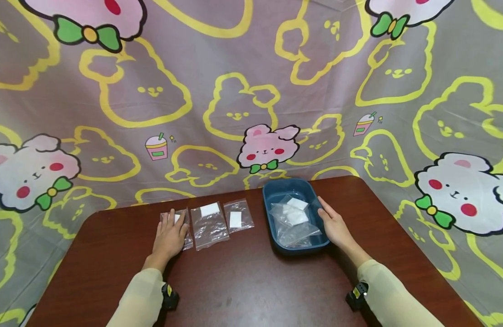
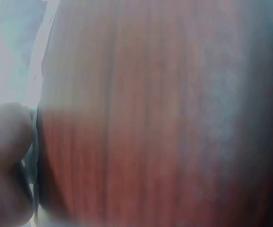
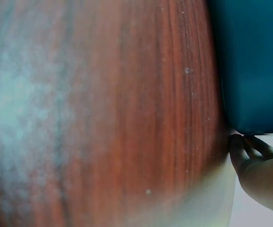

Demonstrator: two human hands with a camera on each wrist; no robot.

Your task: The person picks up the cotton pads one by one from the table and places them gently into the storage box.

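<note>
My left hand (image 1: pixel 168 238) lies over a small clear zip bag (image 1: pixel 188 243) with a white label, its fingers extended across the bag. To its right lie a larger clear bag (image 1: pixel 210 229) and a smaller clear bag (image 1: pixel 245 218), each with a white patch. A dark blue plastic bin (image 1: pixel 272 229) holds several more clear bags (image 1: pixel 294 222) in a loose pile. Against the bin's right side rests my right hand (image 1: pixel 336 227), fingers stretched along the wall near the rim. In the right wrist view, fingertips (image 3: pixel 238 142) touch the bin's blue wall (image 3: pixel 259 66).
The dark red-brown wooden table (image 1: pixel 243 281) has rounded far corners. A curtain (image 1: pixel 202 104) printed with cartoon bears and rabbits hangs right behind and beside it. Each wrist carries a small black camera, seen on the left (image 1: pixel 170 297) and right (image 1: pixel 357 296) sleeves.
</note>
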